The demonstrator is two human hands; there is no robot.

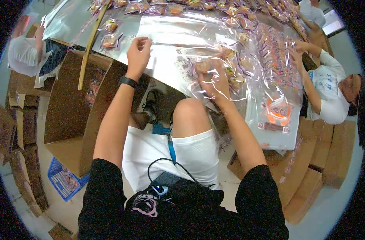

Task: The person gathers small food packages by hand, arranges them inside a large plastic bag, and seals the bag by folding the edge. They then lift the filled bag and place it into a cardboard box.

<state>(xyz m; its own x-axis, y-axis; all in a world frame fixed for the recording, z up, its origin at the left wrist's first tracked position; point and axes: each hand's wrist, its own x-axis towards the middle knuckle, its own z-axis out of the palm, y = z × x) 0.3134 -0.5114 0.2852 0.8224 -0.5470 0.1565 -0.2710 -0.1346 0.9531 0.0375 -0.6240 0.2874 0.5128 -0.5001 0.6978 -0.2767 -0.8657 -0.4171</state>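
Note:
My left hand (138, 56) is raised over the front edge of the table, its fingers loosely curled with a gap to the thumb and nothing visible in them. Farther right, my right hand (216, 82) is under or inside a large clear plastic bag (246, 90). Its fingers are closed around a small wrapped pastry (202, 66); glare on the film partly hides the grip. Several more wrapped pastries (234, 72) lie under the film beside that hand. A stack of flat printed bags (276, 114) with an orange label lies at the table's right corner.
Many wrapped pastries (174, 9) cover the back of the silvery table (162, 32). A wooden strip (88, 52) crosses its left edge. An open carton (70, 116) stands below left, near a blue basket (64, 182). Co-workers in white shirts (330, 94) work on both sides.

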